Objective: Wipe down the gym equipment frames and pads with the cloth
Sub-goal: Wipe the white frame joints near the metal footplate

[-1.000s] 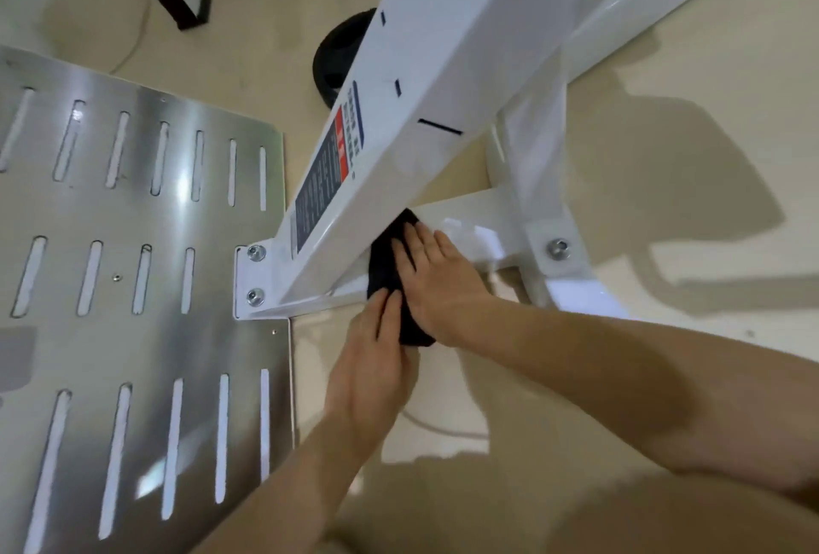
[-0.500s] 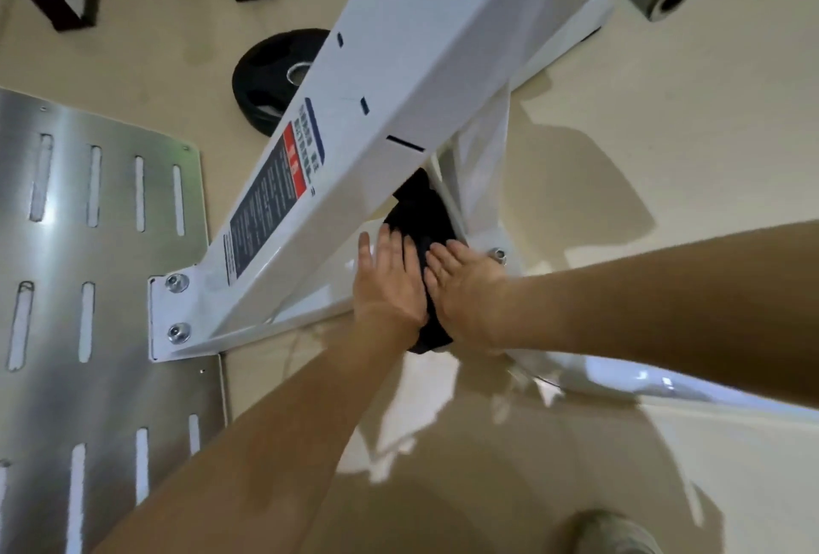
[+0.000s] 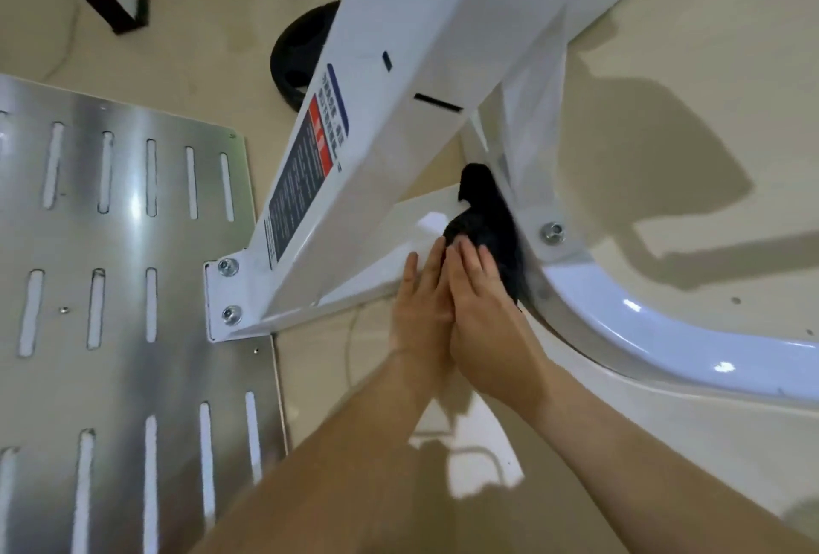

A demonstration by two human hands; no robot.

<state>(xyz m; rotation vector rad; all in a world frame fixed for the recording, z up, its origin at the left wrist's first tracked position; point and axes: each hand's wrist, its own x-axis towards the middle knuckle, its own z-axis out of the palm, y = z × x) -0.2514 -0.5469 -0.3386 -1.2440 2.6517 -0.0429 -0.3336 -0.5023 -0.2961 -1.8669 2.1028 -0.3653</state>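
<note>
- Left hand (image 3: 420,310) lies flat, fingers straight, on the white painted steel frame (image 3: 399,66).
- Right hand (image 3: 487,323), fingers straight, presses the crumpled black cloth (image 3: 487,221) into the frame's corner.

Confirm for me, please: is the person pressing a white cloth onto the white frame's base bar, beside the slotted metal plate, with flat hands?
Not quite: the cloth is black, not white. The head view shows the right hand pressing it onto the white frame's base bar, the left hand flat alongside, beside the slotted metal plate.
</note>
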